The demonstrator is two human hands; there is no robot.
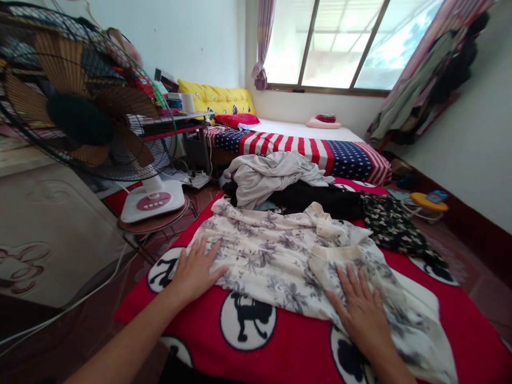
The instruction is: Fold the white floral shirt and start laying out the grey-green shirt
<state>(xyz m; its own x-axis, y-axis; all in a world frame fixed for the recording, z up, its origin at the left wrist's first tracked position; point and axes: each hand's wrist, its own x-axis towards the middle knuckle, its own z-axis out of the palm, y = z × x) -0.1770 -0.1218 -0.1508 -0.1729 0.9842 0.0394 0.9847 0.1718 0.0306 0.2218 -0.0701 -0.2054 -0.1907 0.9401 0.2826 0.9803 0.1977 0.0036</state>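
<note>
A cream shirt (264, 250) with a grey floral print lies spread sideways over a red blanket (296, 341) with round white and black motifs. My left hand (196, 272) rests flat on the shirt's left end, fingers spread. Near the collar and sleeve, my right hand (362, 301) presses down with its fingers stretched out. Neither hand grips anything. Behind the shirt sit a crumpled light grey garment (276, 173) and a black garment (320, 200). A dark flowered garment (400, 224) hangs toward the right edge of the blanket.
A fan (152, 200) stands on a round stool (160, 224) at the left, close to my left arm. Beyond is a bed with a stars-and-stripes cover (288, 146). Clothes hang on the right wall (432, 80), above a small yellow stool (428, 201).
</note>
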